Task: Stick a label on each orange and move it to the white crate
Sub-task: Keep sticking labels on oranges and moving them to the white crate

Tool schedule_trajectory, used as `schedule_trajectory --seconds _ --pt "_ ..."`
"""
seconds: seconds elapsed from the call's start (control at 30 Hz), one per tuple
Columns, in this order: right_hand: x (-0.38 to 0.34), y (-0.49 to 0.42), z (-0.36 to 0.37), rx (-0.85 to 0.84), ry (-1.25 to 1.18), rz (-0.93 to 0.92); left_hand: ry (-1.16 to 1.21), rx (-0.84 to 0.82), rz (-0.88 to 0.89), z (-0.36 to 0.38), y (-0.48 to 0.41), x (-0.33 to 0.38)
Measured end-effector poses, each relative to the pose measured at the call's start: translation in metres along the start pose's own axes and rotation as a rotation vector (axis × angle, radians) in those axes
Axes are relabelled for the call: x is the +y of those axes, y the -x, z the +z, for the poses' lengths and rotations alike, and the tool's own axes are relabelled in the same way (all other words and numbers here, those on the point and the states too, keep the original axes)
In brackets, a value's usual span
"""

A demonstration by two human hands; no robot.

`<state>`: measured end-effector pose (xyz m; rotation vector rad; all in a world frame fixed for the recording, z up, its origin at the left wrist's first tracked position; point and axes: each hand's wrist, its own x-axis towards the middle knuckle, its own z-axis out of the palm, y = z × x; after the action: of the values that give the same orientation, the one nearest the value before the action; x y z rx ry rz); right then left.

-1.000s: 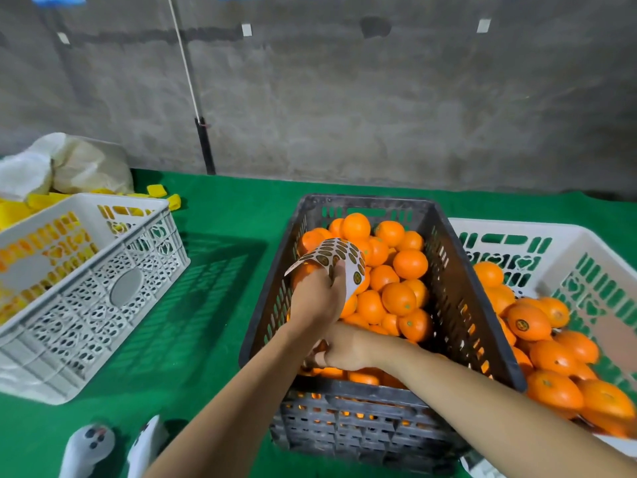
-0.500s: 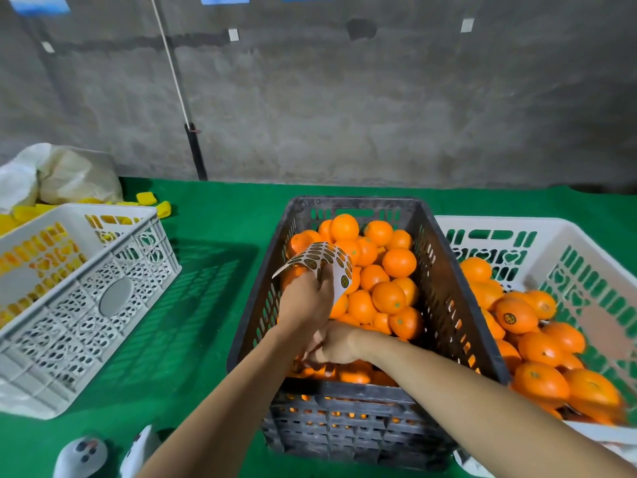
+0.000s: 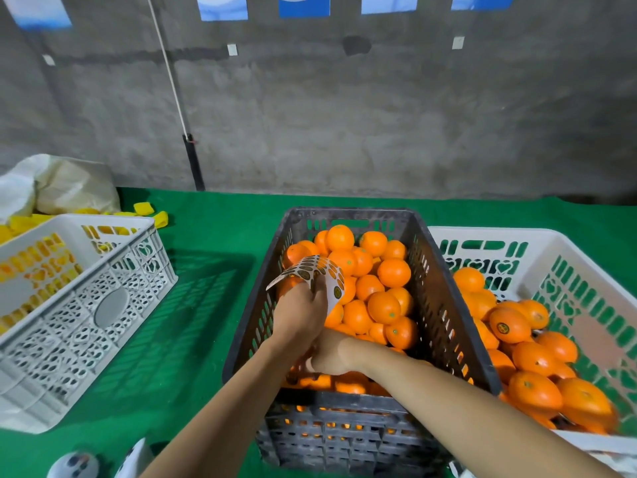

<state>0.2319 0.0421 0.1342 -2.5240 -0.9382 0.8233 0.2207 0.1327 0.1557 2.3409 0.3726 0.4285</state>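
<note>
Oranges (image 3: 382, 307) fill the dark crate (image 3: 348, 213) in the middle, and both your hands are down in it. Your left hand (image 3: 301, 317) has its fingers curled round one label sheet (image 3: 319, 272). The sheet bends over your fingers. Its long way runs left to right, with the left end poking out to the left and the right end hanging down.

Your right hand (image 3: 332, 353) sits just under the left one, low among the fruit. Its fingers are hidden, so you cannot tell if it holds anything.

Three crates stand on the green table (image 3: 213, 243). The white crate (image 3: 517, 232) is just beside the dark one on the right, with a heap of fruit too packed to count. One labelled orange (image 3: 509, 325) there shows a dark round sticker. The left crate (image 3: 103, 219), also white, stands well apart.
</note>
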Motion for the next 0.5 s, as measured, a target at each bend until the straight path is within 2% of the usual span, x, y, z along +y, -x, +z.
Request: schedule_trajectory --seconds 0.13,0.23,0.3,0.5 --pt "-0.012 0.011 -0.003 -0.15 0.089 -0.074 -0.027 0.015 0.003 0.001 0.0 0.001" --pt "-0.013 0.018 -0.005 -0.248 0.203 -0.056 -0.025 0.001 -0.002 0.001 0.0 0.001" --pt "-0.018 0.025 -0.009 -0.262 0.172 -0.022 -0.024 -0.011 -0.002 0.001 -0.001 0.001" --pt "-0.024 0.029 -0.009 -0.23 0.229 -0.118 -0.009 0.042 0.043 0.001 0.0 0.001"
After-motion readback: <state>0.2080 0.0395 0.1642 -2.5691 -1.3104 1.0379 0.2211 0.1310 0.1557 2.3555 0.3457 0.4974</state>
